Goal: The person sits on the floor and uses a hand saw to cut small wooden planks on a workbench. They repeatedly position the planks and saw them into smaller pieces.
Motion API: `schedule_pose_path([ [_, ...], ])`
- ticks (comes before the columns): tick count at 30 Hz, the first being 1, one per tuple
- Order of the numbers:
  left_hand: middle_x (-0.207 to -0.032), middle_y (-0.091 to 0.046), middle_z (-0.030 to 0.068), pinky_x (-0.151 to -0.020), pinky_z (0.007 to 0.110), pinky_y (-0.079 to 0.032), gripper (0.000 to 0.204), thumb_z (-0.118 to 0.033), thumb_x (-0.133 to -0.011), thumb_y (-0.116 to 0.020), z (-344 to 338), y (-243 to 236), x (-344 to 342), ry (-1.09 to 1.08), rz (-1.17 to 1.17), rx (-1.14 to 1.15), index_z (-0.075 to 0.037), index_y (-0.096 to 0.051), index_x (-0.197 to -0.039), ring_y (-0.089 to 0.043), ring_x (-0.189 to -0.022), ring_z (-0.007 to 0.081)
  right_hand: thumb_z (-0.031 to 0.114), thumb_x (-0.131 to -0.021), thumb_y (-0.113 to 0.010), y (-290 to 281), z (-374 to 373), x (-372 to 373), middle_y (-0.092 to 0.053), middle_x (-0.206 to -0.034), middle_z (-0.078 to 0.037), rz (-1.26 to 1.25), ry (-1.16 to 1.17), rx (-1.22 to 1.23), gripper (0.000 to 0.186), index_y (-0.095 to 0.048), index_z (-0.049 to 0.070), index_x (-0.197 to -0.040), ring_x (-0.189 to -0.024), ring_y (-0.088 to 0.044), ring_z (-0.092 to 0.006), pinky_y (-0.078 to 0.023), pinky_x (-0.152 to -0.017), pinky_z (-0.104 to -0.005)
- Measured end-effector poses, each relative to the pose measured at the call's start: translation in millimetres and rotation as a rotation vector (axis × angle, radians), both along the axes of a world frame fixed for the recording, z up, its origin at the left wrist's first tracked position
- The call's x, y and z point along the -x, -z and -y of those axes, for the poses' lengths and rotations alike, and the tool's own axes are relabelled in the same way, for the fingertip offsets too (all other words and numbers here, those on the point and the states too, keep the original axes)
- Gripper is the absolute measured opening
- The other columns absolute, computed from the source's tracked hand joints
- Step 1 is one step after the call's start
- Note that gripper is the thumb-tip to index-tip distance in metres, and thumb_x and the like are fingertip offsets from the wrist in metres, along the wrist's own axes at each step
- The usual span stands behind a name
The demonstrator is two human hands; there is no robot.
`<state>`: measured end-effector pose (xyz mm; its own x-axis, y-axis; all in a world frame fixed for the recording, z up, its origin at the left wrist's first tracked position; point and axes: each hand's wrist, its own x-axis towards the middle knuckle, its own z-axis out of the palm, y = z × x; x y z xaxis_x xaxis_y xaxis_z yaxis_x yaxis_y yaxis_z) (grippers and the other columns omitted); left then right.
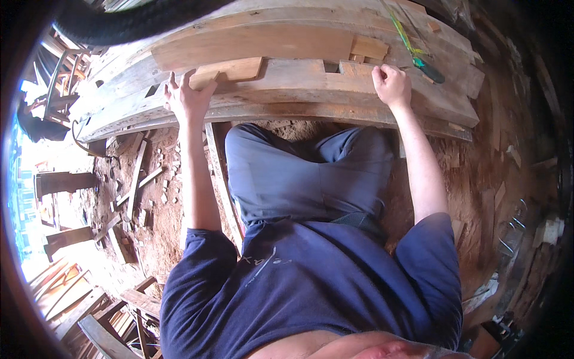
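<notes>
My left hand (pixel 186 99) is at the near edge of a wooden workbench (pixel 287 75), its fingers spread apart. Beside its thumb lies a short, light-brown wooden piece (pixel 239 69); whether the thumb touches it I cannot tell. My right hand (pixel 393 88) is curled into a fist over the bench's near edge, farther right. Anything inside that fist is hidden. Between the hands, a dark rectangular slot (pixel 332 67) is cut in the bench timber. Behind them lies a long flat board (pixel 281 45), with small wood blocks (pixel 369 48) at its right end.
A tool with a dark green handle (pixel 431 72) and a yellow-green strip lies at the bench's right. Wood offcuts (pixel 136 179) litter the dirt floor at left. Stacked timber (pixel 104 335) fills the lower left. A dark, thick, curved thing (pixel 131 24) crosses the upper left.
</notes>
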<state>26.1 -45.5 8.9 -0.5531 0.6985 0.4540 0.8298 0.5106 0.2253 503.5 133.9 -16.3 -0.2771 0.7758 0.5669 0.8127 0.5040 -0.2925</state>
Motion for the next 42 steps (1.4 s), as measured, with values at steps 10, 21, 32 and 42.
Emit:
schedule_pose_path([
  [10,-0.145,-0.052,0.0132,-0.12,0.063,-0.031,0.035,-0.022,-0.071,-0.083,-9,-22,-105,0.861,-0.206,-0.114,-0.023,-0.082,-0.106,-0.036,-0.147,0.04,0.038,-0.097,-0.065,0,0,-1,-0.071,-0.075,-0.017,0.005,0.008,0.046,0.037,-0.071,0.008,-0.077,-0.075,-0.071,-0.0395,-0.056,-0.067,-0.0506],
  [21,-0.143,-0.054,0.0183,-0.106,0.049,-0.048,0.038,-0.004,-0.082,-0.078,-70,-6,-141,1.045,0.64,-0.604,-0.012,-0.073,-0.119,-0.046,-0.141,0.0431,0.034,-0.098,-0.065,-4,2,-1,-0.072,-0.081,-0.019,-0.026,-0.001,0.06,0.034,-0.072,0.004,-0.083,-0.078,-0.072,-0.0407,-0.055,-0.068,-0.0496],
  [32,-0.104,-0.079,0.0191,-0.084,0.038,-0.059,0.038,-0.028,-0.091,-0.084,-66,-11,-149,0.904,0.496,-0.147,-0.001,-0.078,-0.117,-0.077,-0.092,0.0275,0.038,-0.097,-0.064,-1,1,-2,-0.072,-0.078,-0.018,-0.028,0.035,0.09,0.038,-0.072,0.006,-0.079,-0.076,-0.072,-0.0403,-0.056,-0.068,-0.05],
  [42,-0.088,-0.076,0.0028,-0.078,0.028,-0.054,0.052,-0.049,-0.087,-0.089,-116,-33,-129,0.672,0.937,0.094,-0.001,-0.079,-0.106,-0.068,-0.082,0.0114,0.035,-0.1,-0.065,-2,0,-4,-0.07,-0.073,-0.018,-0.011,0.025,0.1,0.036,-0.072,0.004,-0.082,-0.072,-0.072,-0.039,-0.054,-0.063,-0.0457],
])
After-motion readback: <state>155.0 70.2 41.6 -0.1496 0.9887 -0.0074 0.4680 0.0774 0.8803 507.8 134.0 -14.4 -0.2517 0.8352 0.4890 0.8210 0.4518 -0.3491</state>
